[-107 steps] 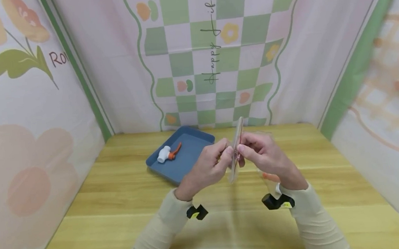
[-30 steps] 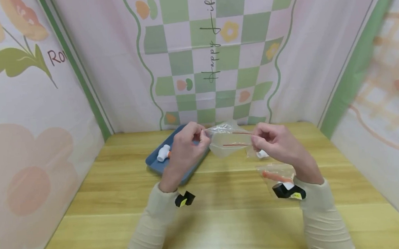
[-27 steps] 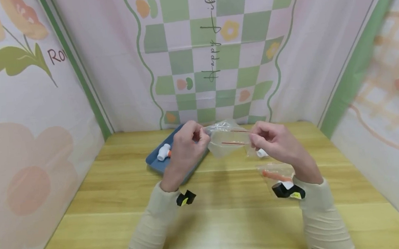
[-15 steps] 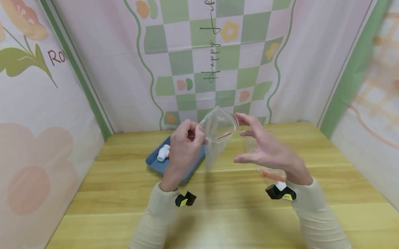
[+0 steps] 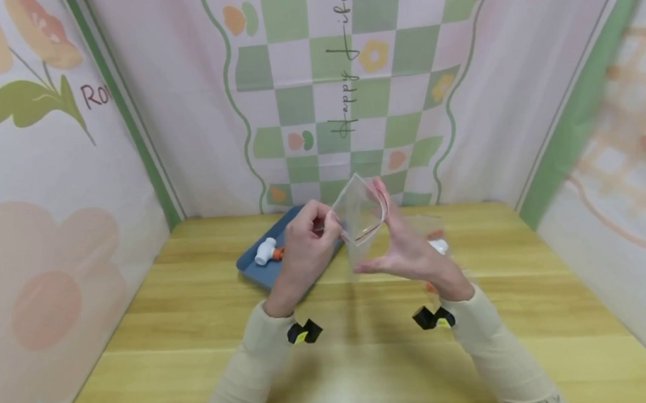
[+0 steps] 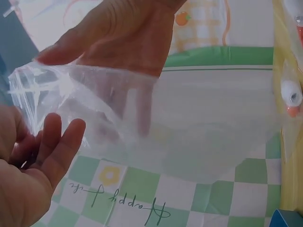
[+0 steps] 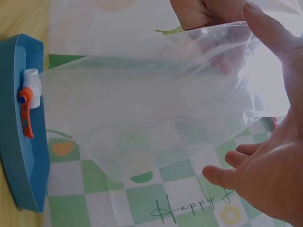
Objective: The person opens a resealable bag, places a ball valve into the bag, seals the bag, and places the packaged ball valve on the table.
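A clear zip bag with a red line along its mouth hangs in the air, the mouth spread apart and facing me. My left hand pinches the left edge of the mouth between thumb and fingers. On the other side my right hand has its fingers extended along the red-lined edge, thumb stretched out lower down. In the right wrist view the bag looks empty and those fingers are spread. Beyond my left hand, a white valve with an orange handle lies in the blue tray.
Bagged white-and-orange pieces lie on the wooden table behind and under my right hand and forearm. Patterned cloth hangs at the back and both sides.
My right hand let go of the red-lined edge, spread its fingers and moved left against the bag. The bag's mouth opened from nearly flat, while the left hand kept its pinch.
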The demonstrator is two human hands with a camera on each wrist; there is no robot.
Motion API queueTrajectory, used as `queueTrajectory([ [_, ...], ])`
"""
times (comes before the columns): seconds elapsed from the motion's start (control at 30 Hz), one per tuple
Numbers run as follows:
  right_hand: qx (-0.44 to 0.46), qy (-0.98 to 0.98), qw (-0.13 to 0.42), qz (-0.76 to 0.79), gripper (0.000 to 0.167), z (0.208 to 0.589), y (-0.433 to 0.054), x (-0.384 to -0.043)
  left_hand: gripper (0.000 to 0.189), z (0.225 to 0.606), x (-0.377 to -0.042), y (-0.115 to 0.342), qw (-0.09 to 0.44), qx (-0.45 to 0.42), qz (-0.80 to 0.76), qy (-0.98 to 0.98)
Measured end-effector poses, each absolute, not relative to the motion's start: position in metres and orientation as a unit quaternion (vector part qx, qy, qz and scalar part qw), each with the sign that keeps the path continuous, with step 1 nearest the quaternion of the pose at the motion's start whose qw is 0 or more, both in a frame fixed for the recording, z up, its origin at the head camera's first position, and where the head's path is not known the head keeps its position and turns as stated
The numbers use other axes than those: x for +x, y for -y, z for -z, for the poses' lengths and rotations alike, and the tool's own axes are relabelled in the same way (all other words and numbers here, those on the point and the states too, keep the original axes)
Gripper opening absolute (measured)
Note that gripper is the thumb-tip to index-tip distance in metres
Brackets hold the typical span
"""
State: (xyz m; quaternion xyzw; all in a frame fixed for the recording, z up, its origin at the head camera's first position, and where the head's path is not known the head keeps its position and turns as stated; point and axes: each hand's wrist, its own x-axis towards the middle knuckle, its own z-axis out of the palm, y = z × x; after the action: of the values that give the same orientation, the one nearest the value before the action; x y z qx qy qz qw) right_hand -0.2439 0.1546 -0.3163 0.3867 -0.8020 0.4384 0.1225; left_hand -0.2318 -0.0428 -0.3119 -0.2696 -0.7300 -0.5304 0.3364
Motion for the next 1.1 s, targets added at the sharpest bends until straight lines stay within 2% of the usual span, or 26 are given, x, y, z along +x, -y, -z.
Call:
queueTrajectory([
  [0.47, 0.459, 0.751, 0.087, -0.467, 0.132, 0.312, -0.163, -0.244, 0.014, 0.314, -0.225, 0.049, 0.206, -0.364, 0.527, 0.740],
  [0.67, 0.460, 0.761, 0.109, -0.444, 0.129, 0.312, -0.166, -0.244, 0.015, 0.316, -0.225, 0.053, 0.193, -0.367, 0.529, 0.741],
  [1.1, 0.433, 0.797, 0.111, -0.407, 0.122, 0.312, -0.176, -0.244, 0.026, 0.320, -0.238, 0.083, 0.182, -0.356, 0.482, 0.779],
])
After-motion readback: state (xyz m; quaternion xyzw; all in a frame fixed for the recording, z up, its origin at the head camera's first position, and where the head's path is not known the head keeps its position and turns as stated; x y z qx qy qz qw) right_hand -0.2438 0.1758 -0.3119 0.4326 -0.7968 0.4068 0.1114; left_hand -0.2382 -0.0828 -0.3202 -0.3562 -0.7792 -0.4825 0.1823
